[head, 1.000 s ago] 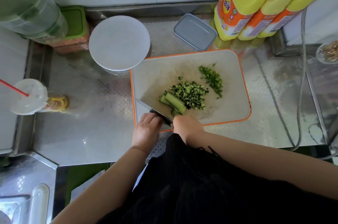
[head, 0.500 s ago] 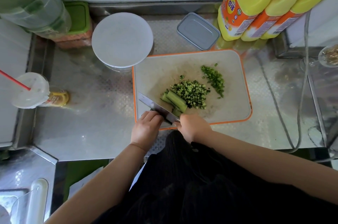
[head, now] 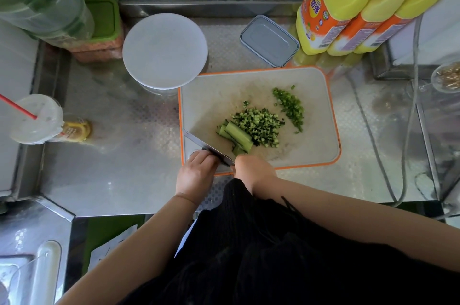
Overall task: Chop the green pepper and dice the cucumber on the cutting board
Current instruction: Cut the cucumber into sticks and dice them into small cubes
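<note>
The stainless steel counter (head: 119, 175) fills the middle of the frame, and on it, centre right, lies the orange-rimmed cutting board (head: 321, 115). Compared with a second ago the board's contents look the same; apparent shifts in position come from the head camera's own movement.

On the board the diced cucumber (head: 258, 125) forms a heap at the centre, with the uncut cucumber strips (head: 239, 134) lying against its lower-left side, touching it. The chopped green pepper (head: 290, 105) sits in a smaller line to the upper right, apart from the cucumber.

The knife (head: 206, 146) runs diagonally along the board's lower-left corner. Over the last second its blade has turned from lying flatter to showing more of its edge, and it sits just beside the near end of the strips.

The left hand (head: 198, 172) rests against the blade's back with fingers bent over it. The right hand (head: 251, 167) is closed around what is probably the handle, which is hidden beneath it.

My reading: the pepper is done, and the cucumber is mostly diced, with these last strips about to be cut.
</note>
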Tool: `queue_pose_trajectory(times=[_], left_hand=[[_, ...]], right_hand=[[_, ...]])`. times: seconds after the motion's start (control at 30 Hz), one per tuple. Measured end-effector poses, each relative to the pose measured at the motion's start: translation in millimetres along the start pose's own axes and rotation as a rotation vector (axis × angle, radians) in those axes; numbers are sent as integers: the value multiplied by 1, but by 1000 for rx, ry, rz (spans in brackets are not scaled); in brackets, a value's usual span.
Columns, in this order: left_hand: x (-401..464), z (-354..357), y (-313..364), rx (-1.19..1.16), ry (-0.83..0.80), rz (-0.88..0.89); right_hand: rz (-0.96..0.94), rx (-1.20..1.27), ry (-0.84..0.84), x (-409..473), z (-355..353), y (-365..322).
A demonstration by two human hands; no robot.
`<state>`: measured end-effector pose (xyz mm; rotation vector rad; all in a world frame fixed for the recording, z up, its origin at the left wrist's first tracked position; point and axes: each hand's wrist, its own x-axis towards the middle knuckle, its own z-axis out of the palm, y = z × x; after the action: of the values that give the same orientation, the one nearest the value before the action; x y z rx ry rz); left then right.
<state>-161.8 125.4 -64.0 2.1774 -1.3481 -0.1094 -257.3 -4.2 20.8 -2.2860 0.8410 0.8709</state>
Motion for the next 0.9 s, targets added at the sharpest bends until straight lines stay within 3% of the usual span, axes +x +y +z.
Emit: queue_pose_trajectory(times=[0.23, 0.6, 0.8, 0.87, 0.9], left_hand=[[-3, 8, -7, 63, -61, 10], [21, -2, 8, 98, -85, -32], [24, -38, 25, 92, 163, 39], [41, -53, 30, 178, 57, 85], [50, -58, 30, 215, -87, 97]], right_hand=[[-25, 67, 75, 5, -2, 10], [-28, -35, 175, 10, -11, 15], [-70, -91, 176, 4, -4, 14], [-68, -148, 159, 1, -2, 11], [-67, -155, 146, -1, -1, 10]])
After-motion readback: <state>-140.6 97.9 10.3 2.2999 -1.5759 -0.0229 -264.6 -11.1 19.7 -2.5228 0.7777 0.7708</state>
